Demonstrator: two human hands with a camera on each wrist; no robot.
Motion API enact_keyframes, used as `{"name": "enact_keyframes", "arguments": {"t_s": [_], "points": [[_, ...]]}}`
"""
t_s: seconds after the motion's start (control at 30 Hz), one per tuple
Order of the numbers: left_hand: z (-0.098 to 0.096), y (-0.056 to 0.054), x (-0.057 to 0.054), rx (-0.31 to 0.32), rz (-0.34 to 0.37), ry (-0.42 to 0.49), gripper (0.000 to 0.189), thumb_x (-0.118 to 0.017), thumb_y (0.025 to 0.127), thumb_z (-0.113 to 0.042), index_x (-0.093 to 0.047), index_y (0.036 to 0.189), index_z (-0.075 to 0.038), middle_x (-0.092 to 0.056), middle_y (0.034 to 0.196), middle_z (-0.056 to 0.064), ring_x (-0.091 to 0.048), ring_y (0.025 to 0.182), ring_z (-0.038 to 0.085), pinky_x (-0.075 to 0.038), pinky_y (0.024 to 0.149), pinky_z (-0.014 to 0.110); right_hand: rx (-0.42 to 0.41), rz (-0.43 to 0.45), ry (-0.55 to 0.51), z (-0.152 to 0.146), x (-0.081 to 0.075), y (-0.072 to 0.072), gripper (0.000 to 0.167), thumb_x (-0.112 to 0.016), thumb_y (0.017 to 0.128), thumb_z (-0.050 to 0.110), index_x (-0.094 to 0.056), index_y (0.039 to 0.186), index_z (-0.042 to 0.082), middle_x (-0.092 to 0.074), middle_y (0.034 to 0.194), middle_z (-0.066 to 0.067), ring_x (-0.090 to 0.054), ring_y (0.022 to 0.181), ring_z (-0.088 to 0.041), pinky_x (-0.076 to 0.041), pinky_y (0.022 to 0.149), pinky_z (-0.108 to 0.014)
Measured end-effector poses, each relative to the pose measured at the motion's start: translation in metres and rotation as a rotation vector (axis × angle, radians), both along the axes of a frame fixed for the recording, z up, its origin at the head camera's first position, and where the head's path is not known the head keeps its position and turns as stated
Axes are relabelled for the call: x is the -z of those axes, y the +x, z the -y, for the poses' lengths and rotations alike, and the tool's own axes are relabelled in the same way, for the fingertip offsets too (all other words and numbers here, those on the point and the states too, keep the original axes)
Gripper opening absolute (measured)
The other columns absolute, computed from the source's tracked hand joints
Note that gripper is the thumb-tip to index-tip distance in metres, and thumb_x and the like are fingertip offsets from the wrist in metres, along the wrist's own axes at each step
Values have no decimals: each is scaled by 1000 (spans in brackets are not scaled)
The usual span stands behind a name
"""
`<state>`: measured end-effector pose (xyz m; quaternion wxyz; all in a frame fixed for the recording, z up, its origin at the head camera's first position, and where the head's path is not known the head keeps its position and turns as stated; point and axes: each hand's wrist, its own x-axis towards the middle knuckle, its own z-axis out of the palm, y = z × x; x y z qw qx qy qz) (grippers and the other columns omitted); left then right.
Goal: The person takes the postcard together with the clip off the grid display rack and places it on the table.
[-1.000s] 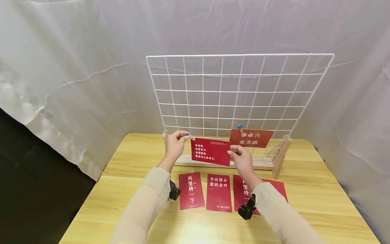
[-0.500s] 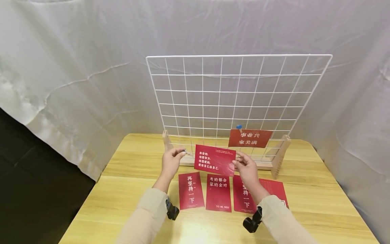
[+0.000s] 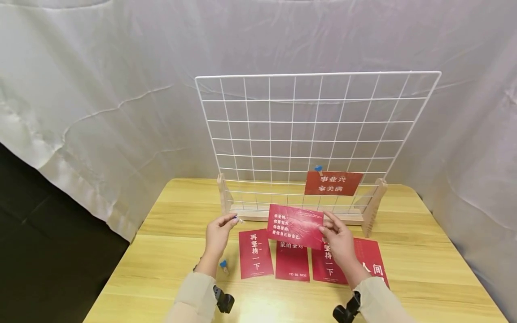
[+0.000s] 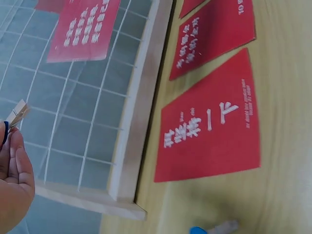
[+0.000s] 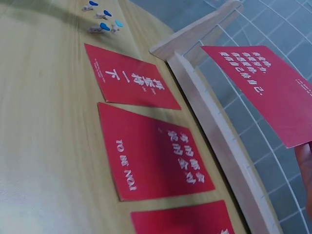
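Observation:
My left hand [image 3: 218, 235] pinches a small wooden clothespin [image 4: 18, 114] with a dark blue end, seen in the left wrist view in front of the grid. In the head view my right hand [image 3: 338, 235] holds a red card [image 3: 295, 226] with white writing by its right edge. That card is tilted above the table and partly covers the cards lying behind it. Apart from its left edge by a gap is the clothespin. A white wire grid [image 3: 319, 121] stands behind both hands, and another red card [image 3: 333, 184] hangs on it from a blue-topped clothespin [image 3: 318, 169].
Several red cards lie in a row on the wooden table, among them a leftmost card [image 3: 256, 254] and a rightmost one [image 3: 372, 258]. Loose blue-topped clothespins [image 5: 100, 28] lie left of the row. The grid's wooden base [image 3: 254, 214] has raised side supports.
Both hands have come down and back from the grid, the card drifting right with the right hand. The clothespin, earlier at the card's upper left corner, is now apart from it.

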<state>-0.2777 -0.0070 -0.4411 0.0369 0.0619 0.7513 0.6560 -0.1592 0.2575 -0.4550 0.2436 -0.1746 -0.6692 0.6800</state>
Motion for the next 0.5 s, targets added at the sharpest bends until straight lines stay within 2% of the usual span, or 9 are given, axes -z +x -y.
{"name": "enact_keyframes", "arguments": {"t_s": [0.17, 0.27, 0.37, 0.43, 0.5], "points": [[8, 4, 9, -18, 35, 6, 22, -60, 81, -13, -63, 100, -2, -59, 102, 13, -53, 93, 21, -43, 81, 31, -36, -15, 14, -5, 11, 13, 43, -57, 78, -7, -48, 120, 0, -55, 73, 1, -48, 56, -7, -43, 48, -18], [11, 7, 13, -29, 47, 17, 22, -60, 80, -10, -63, 100, -1, -60, 99, 14, -54, 88, 18, -44, 79, 29, -67, -28, 25, -7, 16, 22, 42, -59, 79, -3, -50, 119, 3, -55, 75, -3, -49, 57, -8, -45, 49, -19], [15, 9, 18, -35, 61, 24, 23, -61, 80, -10, -62, 99, 1, -60, 95, 13, -56, 83, 15, -45, 75, 25, -87, 17, 37, -8, 19, 32, 43, -60, 79, 0, -48, 120, 3, -55, 78, -5, -52, 61, -8, -48, 53, -22], [19, 12, 21, -41, 71, 15, 24, -61, 80, -12, -62, 99, 2, -61, 93, 12, -56, 80, 14, -46, 73, 24, -88, 92, 59, -8, 20, 39, 44, -60, 79, 2, -47, 121, 2, -55, 79, -2, -52, 63, -7, -48, 55, -22], [23, 15, 25, -54, 88, -6, 25, -62, 79, -14, -62, 99, 1, -62, 90, 9, -56, 78, 13, -46, 70, 23, -96, 128, 58, -8, 22, 46, 45, -59, 79, 1, -45, 122, 0, -55, 79, -1, -52, 64, -6, -49, 56, -23]]}}
